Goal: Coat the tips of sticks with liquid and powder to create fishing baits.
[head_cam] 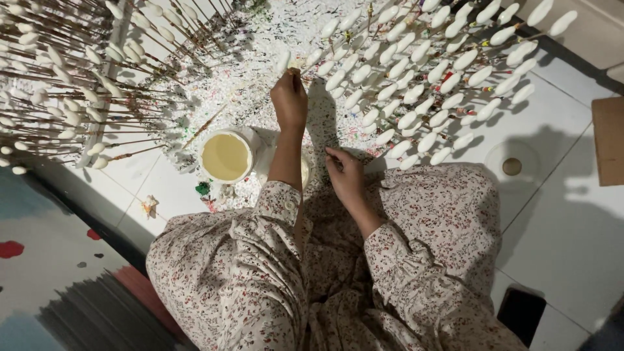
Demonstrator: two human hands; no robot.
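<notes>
Head view: your left hand (pixel 289 97) reaches out, fingers pinched on a thin stick (pixel 294 70) among the racked white oval pieces (pixel 416 97), while your right hand (pixel 344 174) grips a slim brush-like stick near your lap. Most ovals already look smooth and coated (glossy, off-white); the round tub of cream paint (pixel 225 156) beside your left forearm is nearly full.

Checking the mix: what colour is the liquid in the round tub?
Pale creamy yellow, in the white-rimmed round tub; head view.

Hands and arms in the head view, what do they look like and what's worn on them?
Both hands, left hand and right hand, are bare, without gloves or visible rings. The sleeves are loose cream fabric with a small reddish floral print, gathered at the cuffs, matching the rest of the garment.
</notes>
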